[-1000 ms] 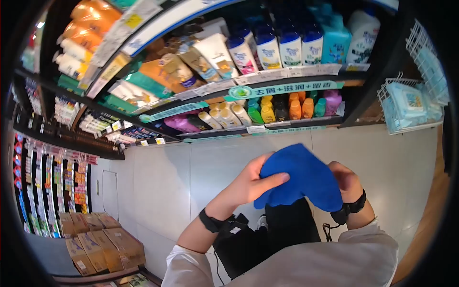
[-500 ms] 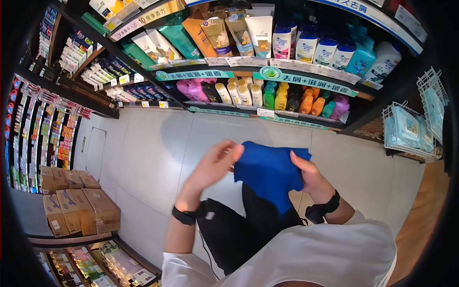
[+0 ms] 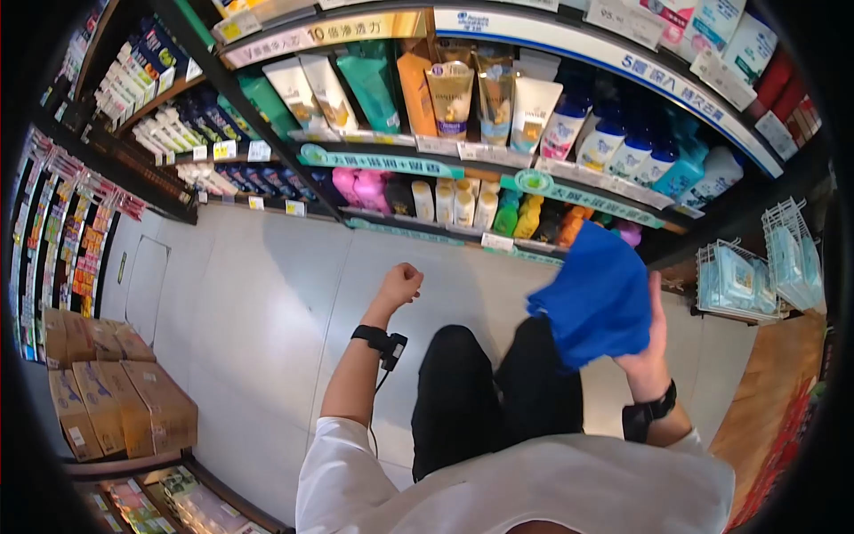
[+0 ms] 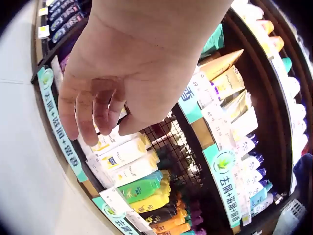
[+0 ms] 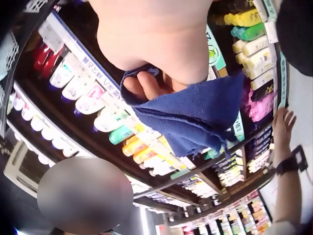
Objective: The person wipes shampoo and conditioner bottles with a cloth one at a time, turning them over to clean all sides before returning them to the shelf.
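A blue cloth (image 3: 598, 298) hangs over my right hand (image 3: 648, 356), raised at the right of the head view. In the right wrist view the cloth (image 5: 190, 115) wraps around the curled fingers (image 5: 149, 85) of that hand, and its frayed edge droops below them. My left hand (image 3: 402, 283) is away from the cloth, over the floor in front of the lower shelf. Its fingers (image 4: 84, 115) hang loosely bent in the left wrist view, holding nothing. Behind them stand white bottles (image 4: 128, 152) on the bottom shelf.
Shelves ahead carry tubes (image 3: 449, 98), white bottles with blue caps (image 3: 600, 142) and small coloured bottles (image 3: 507, 214). Wire baskets (image 3: 734, 280) with pale blue packs hang at the right. Cardboard boxes (image 3: 124, 405) are stacked at the left on the tiled floor (image 3: 240, 311).
My left hand has let go of the cloth and moved away to the left. My right hand has carried the cloth to the right and up. The head view has shifted.
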A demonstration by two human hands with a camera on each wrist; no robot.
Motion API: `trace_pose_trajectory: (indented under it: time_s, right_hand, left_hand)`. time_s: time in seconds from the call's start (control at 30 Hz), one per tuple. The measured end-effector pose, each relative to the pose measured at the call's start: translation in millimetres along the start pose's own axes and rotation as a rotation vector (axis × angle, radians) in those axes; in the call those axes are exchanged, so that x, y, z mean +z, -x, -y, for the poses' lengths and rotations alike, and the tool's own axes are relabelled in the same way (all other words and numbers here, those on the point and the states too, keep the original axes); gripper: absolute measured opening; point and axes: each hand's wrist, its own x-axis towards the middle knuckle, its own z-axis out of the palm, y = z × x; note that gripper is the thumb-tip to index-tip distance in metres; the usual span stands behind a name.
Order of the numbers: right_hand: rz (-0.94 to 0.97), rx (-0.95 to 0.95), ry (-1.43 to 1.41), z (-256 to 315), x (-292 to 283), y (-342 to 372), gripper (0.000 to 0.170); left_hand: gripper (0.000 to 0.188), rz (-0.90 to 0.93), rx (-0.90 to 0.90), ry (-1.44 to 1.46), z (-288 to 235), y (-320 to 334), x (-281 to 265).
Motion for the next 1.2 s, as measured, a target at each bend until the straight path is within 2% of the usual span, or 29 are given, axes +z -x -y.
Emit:
trace_pose_trajectory:
  time_s: [0.07,0.1,0.17,0.23,0.3,0.33,0.4,0.47,0.53,0.57,0.6,0.67,0.7,0.73,0.77,0.8,0.87,0.9,0.93,1.0,1.03,1.1,1.13,1.17,1.2]
  right_hand:
    - [0.076,-0.219,0.036,0.9,5.0,-0.1,0.060]
    - [0.062,-0.221,0.028,1.4,0.8,-5.9,0.060]
    - [0.006,-0.331,-0.019,3.5,-12.5,-17.4,0.060]
    - [-0.008,-0.385,-0.058,-0.4,-25.9,-33.3,0.061]
    - [-0.138,-0.593,0.467,-10.9,-37.9,-46.3,0.060]
    - [-0.141,-0.586,0.449,-8.4,-47.8,-56.5,0.060]
    - [0.008,-0.391,0.119,-7.2,-66.9,-73.8,0.061]
    - [0.059,-0.361,0.053,-7.7,-104.0,-87.1,0.061]
    - [0.129,-0.399,0.166,-10.3,-123.2,-102.8,0.061]
    - [0.128,-0.392,0.154,-8.1,-122.9,-111.9,0.061]
    - [0.140,-0.325,0.185,-4.3,-117.9,-119.4,0.059]
    - [0.148,-0.254,0.222,2.4,-108.0,-123.6,0.056]
    - [0.144,-0.171,0.270,8.4,-105.5,-127.4,0.054]
    - [0.138,-0.090,0.324,17.5,-96.7,-126.8,0.051]
    - [-0.014,-0.142,0.375,17.3,-72.6,-124.6,0.048]
    - [-0.011,-0.150,0.394,26.7,-61.1,-121.5,0.048]
    - [0.082,0.021,0.571,41.4,-42.5,-120.4,0.047]
    - [0.085,0.010,0.714,45.2,-24.1,-119.5,0.049]
    - [0.098,-0.010,0.730,46.3,-14.1,-122.5,0.049]
    - [0.210,-0.059,1.065,42.1,-6.8,-134.1,0.052]
    - [0.210,0.009,1.081,40.2,-3.5,-140.4,0.055]
    - [0.259,-0.065,1.093,34.9,-11.6,-160.1,0.055]
    - [0.304,-0.132,1.109,30.6,-17.5,-169.3,0.055]
    - [0.297,-0.100,1.063,28.1,-19.2,-177.3,0.053]
    - [0.422,-0.237,1.190,26.4,-25.6,-190.6,0.047]
  left_hand:
    - [0.022,-0.166,0.169,-0.101,-3.1,-40.7,0.3]
    - [0.028,-0.300,0.333,-0.280,-9.2,-64.4,-2.2]
    - [0.040,-0.454,0.571,-0.506,-29.8,-106.8,-7.6]
    - [0.043,-0.610,0.509,-0.719,-89.3,-109.7,-4.1]
    - [0.050,-0.389,0.314,-0.951,-101.5,-157.6,-13.9]
    - [0.051,-0.237,0.225,-1.058,-99.7,-177.2,-17.9]
    - [0.045,-0.213,0.227,-1.126,-92.7,-194.3,-16.4]
    - [0.038,-0.186,0.234,-1.196,-81.1,-210.8,-18.9]
    - [0.038,-0.235,0.477,-1.092,-55.9,-224.3,-27.0]
    - [0.037,-0.246,0.502,-1.053,-54.5,-222.7,-29.0]
    - [0.037,-0.241,0.486,-1.059,-53.1,-217.7,-31.0]
    - [0.038,-0.204,0.249,-1.034,-62.2,-203.0,-31.1]
    - [0.034,-0.281,0.351,-0.969,-74.0,-182.0,-28.0]
    - [0.031,-0.289,0.311,-0.939,-91.0,-163.2,-25.8]
    - [0.030,-0.310,0.354,-0.907,-99.1,-149.9,-27.4]
    - [0.029,-0.333,0.396,-0.875,-104.3,-136.0,-29.3]
    - [0.032,-0.395,0.474,-0.802,-103.3,-108.1,-27.1]
    - [0.034,-0.391,0.525,-0.754,-104.4,-89.8,-25.4]
    - [0.036,-0.388,0.579,-0.707,-106.3,-72.5,-22.4]
    - [0.035,-0.358,0.507,-0.613,-99.6,-47.6,-14.7]
    - [0.032,-0.421,0.559,-0.580,-97.1,-39.1,-12.2]
    - [0.030,-0.472,0.609,-0.562,-99.2,-29.4,-14.0]
    - [0.026,-0.477,0.606,-0.407,-101.3,-23.6,-16.7]
    - [0.024,-0.482,0.595,-0.253,-94.4,-24.3,-17.2]
    - [0.023,-0.534,0.640,-0.068,-81.0,-30.6,-16.2]
